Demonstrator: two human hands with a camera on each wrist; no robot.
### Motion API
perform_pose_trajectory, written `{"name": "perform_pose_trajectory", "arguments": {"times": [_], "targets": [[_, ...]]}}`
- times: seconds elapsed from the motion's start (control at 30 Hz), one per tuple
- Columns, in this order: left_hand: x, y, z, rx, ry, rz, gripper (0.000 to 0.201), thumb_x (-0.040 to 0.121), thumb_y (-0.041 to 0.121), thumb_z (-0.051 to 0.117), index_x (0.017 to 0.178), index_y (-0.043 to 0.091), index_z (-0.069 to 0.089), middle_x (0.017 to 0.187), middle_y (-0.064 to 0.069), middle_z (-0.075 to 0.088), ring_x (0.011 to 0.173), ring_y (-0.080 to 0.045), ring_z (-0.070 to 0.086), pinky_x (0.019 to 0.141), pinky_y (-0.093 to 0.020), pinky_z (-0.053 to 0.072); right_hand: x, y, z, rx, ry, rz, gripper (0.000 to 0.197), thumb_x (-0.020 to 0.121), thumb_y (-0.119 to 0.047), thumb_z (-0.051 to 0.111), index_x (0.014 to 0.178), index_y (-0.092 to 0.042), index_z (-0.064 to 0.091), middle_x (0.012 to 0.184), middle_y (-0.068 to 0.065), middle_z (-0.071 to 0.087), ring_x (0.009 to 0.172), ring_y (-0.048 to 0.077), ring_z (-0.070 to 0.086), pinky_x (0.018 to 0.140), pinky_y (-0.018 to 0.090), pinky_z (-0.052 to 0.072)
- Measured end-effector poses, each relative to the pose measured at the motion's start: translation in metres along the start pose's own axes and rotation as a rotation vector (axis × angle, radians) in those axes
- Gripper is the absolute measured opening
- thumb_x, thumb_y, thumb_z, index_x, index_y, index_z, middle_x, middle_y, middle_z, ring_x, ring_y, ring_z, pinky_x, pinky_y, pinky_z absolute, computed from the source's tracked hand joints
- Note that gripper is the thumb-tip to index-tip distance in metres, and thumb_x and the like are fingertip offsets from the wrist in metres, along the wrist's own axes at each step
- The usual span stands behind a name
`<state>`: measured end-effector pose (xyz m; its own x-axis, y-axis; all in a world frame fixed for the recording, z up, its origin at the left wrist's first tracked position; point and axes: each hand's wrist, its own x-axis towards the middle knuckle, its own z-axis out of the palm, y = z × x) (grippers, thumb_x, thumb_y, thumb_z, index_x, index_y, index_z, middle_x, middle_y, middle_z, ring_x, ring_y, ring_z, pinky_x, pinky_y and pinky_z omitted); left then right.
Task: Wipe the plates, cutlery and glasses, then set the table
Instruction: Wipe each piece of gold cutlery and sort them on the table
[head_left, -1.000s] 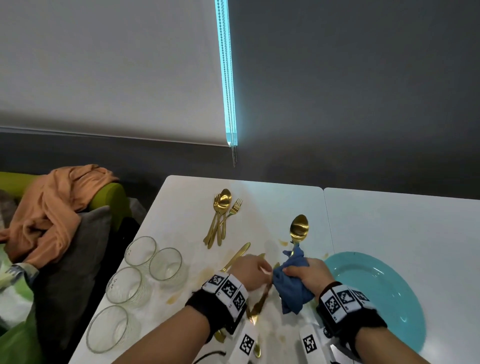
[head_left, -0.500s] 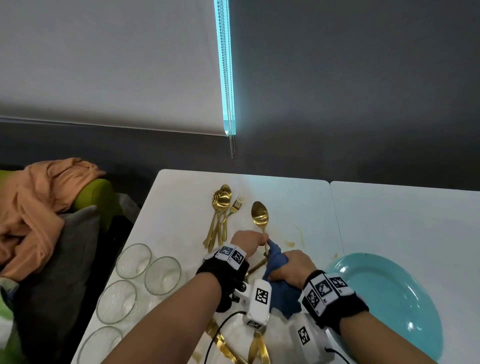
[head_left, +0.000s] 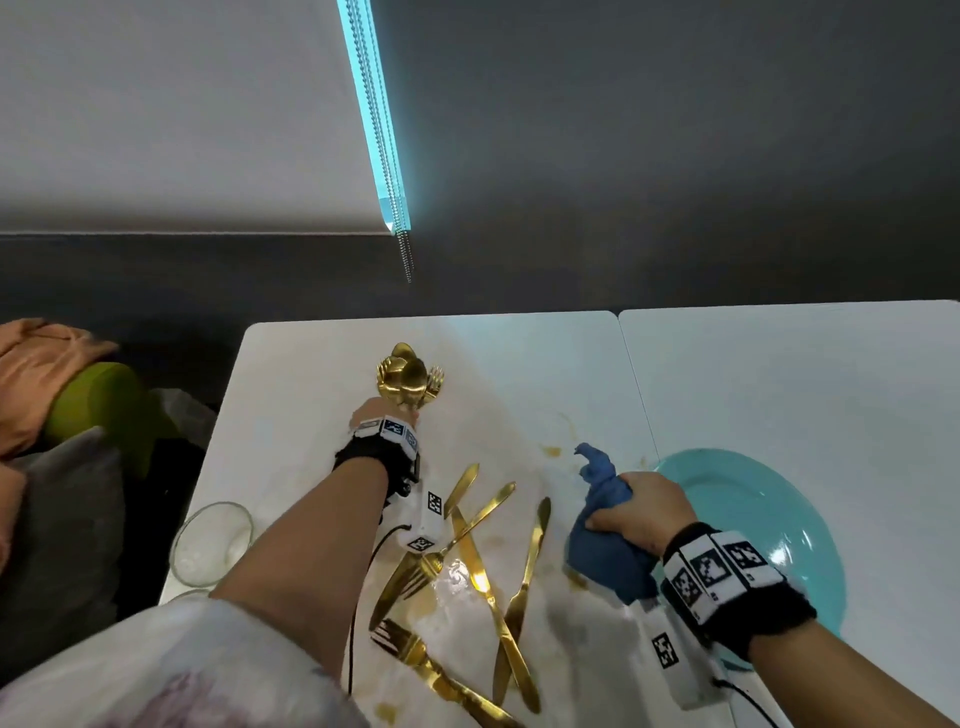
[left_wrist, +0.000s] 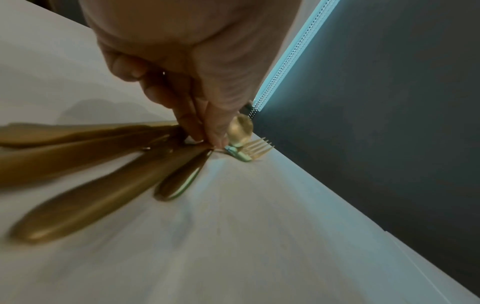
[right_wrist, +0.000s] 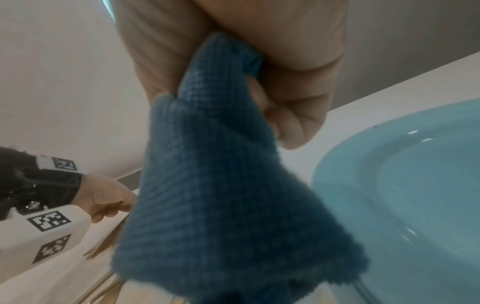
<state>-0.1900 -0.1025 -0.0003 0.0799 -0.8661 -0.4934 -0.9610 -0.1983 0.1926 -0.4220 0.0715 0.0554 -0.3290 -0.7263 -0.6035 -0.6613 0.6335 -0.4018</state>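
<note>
My left hand reaches to the far pile of gold cutlery. In the left wrist view its fingertips pinch the neck of a gold spoon lying on that pile beside a fork. My right hand grips a bunched blue cloth just above the table, left of the teal plate. The right wrist view shows the cloth hanging from my fist, with the plate close beside it.
Several gold knives and forks lie scattered between my arms on the stained white table. A glass stands near the table's left edge. A green chair draped with an orange cloth sits to the left.
My left hand carried the spoon away from the cloth, forward and left to the far cutlery pile. My right hand drew back right with the cloth, toward the plate.
</note>
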Motion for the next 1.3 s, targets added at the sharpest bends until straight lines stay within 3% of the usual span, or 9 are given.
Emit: {"name": "perform_pose_trajectory", "arguments": {"times": [0.17, 0.33, 0.5, 0.63, 0.73, 0.8, 0.93, 1.1, 1.3], "targets": [[-0.022, 0.004, -0.006, -0.125, 0.072, 0.000, 0.028, 0.097, 0.017, 0.041, 0.118, 0.006, 0.057, 0.122, -0.014, 0.061, 0.112, -0.030, 0.058, 0.091, -0.034, 0.047, -0.008, 0.012, 0.006, 0.069, 0.017, -0.025, 0.022, 0.072, -0.026, 0.072, 0.091, -0.015, 0.066, 0.094, 0.006, 0.068, 0.089, 0.020, 0.060, 0.070, 0.024, 0.043], [-0.063, 0.011, 0.011, -0.028, -0.049, 0.178, 0.028, 0.087, 0.032, 0.061, 0.110, 0.017, 0.065, 0.120, -0.002, 0.062, 0.113, -0.021, 0.057, 0.097, -0.027, 0.043, -0.012, 0.015, 0.008, 0.239, 0.008, -0.030, 0.024, 0.071, -0.026, 0.076, 0.087, -0.010, 0.069, 0.092, 0.009, 0.070, 0.087, 0.022, 0.063, 0.068, 0.027, 0.047], [-0.107, 0.008, 0.052, 0.193, -0.151, 0.176, 0.032, 0.081, 0.035, 0.067, 0.109, 0.019, 0.065, 0.113, -0.003, 0.064, 0.108, -0.020, 0.058, 0.090, -0.028, 0.047, -0.016, 0.023, 0.011, 0.276, -0.055, -0.052, 0.029, 0.066, -0.028, 0.079, 0.089, -0.012, 0.073, 0.101, 0.005, 0.071, 0.094, 0.020, 0.065, 0.088, 0.034, 0.052], [-0.117, 0.003, 0.065, 0.248, -0.079, 0.210, 0.031, 0.090, 0.026, 0.058, 0.120, 0.017, 0.056, 0.122, -0.009, 0.056, 0.116, -0.025, 0.050, 0.096, -0.029, 0.040, -0.025, 0.032, 0.014, 0.313, -0.114, -0.063, 0.030, 0.071, -0.025, 0.077, 0.095, -0.009, 0.072, 0.098, 0.006, 0.071, 0.090, 0.017, 0.064, 0.071, 0.022, 0.050], [-0.122, 0.006, 0.064, 0.258, -0.092, 0.237, 0.028, 0.094, 0.023, 0.051, 0.119, 0.014, 0.059, 0.123, -0.010, 0.058, 0.117, -0.025, 0.051, 0.097, -0.029, 0.041, -0.032, 0.039, 0.016, 0.373, -0.141, -0.076, 0.029, 0.076, -0.026, 0.074, 0.096, -0.005, 0.071, 0.100, 0.009, 0.071, 0.092, 0.019, 0.065, 0.073, 0.023, 0.050], [-0.126, 0.011, 0.058, 0.188, -0.115, 0.239, 0.028, 0.093, 0.022, 0.050, 0.117, 0.016, 0.064, 0.121, -0.008, 0.061, 0.115, -0.024, 0.053, 0.095, -0.029, 0.044, -0.035, 0.043, 0.017, 0.416, -0.152, -0.088, 0.027, 0.080, -0.028, 0.071, 0.092, -0.003, 0.070, 0.096, 0.010, 0.070, 0.089, 0.018, 0.065, 0.074, 0.024, 0.050], [-0.139, 0.031, 0.046, -0.088, -0.176, 0.266, 0.027, 0.089, 0.028, 0.059, 0.111, 0.014, 0.065, 0.114, -0.005, 0.064, 0.113, -0.021, 0.056, 0.092, -0.026, 0.043, -0.047, 0.038, 0.011, 0.524, -0.176, -0.124, 0.025, 0.086, -0.031, 0.063, 0.069, -0.014, 0.060, 0.069, 0.000, 0.062, 0.066, 0.009, 0.058, 0.057, 0.017, 0.042], [-0.178, 0.071, 0.035, -0.386, -0.247, 0.390, 0.016, 0.086, 0.019, 0.059, 0.098, 0.010, 0.066, 0.110, -0.011, 0.066, 0.100, -0.025, 0.059, 0.081, -0.028, 0.046, -0.047, 0.022, 0.013, 0.504, -0.178, -0.220, 0.017, 0.083, -0.029, 0.067, 0.079, -0.013, 0.063, 0.085, 0.008, 0.068, 0.079, 0.018, 0.062, 0.074, 0.030, 0.050], [-0.186, 0.080, 0.027, -0.656, -0.213, 0.351, 0.014, 0.084, 0.015, 0.064, 0.072, 0.021, 0.058, 0.086, -0.005, 0.067, 0.089, -0.024, 0.064, 0.090, -0.034, 0.051, -0.049, 0.026, 0.016, 0.289, -0.176, -0.150, 0.025, 0.080, -0.038, 0.069, 0.065, -0.020, 0.059, 0.077, 0.003, 0.064, 0.072, 0.015, 0.058, 0.066, 0.022, 0.045]]}}
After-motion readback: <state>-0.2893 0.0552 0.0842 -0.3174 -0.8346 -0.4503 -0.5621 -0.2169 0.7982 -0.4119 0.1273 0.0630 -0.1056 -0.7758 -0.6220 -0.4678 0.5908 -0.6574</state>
